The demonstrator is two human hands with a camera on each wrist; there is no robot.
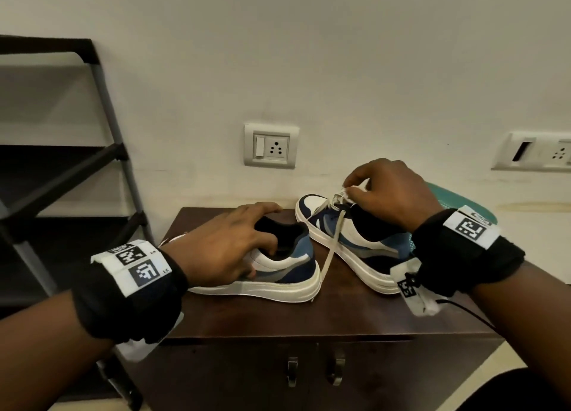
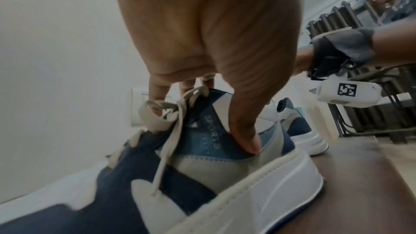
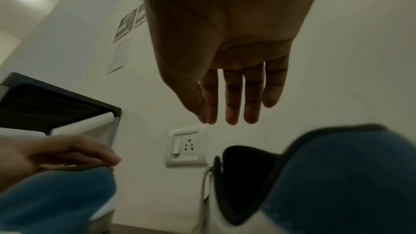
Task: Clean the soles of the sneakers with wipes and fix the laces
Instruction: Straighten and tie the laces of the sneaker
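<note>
My left hand (image 1: 228, 243) grips the nine-o'clock blue-and-white sneaker's (image 1: 278, 271) collar to steady it; my right hand (image 1: 392, 191) pinches the cream lace (image 1: 332, 253) of the three-o'clock sneaker (image 1: 358, 240), for retying.

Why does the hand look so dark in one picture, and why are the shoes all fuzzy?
Right wrist view: the right hand is backlit against the bright wall, so it reads as a dark shape, and the blue sneaker heel sits too close to be sharp. Left wrist view: the near sneaker smears toward the lower left corner. Head view: sharper, though the shoe rack bends with the wide lens.
</note>
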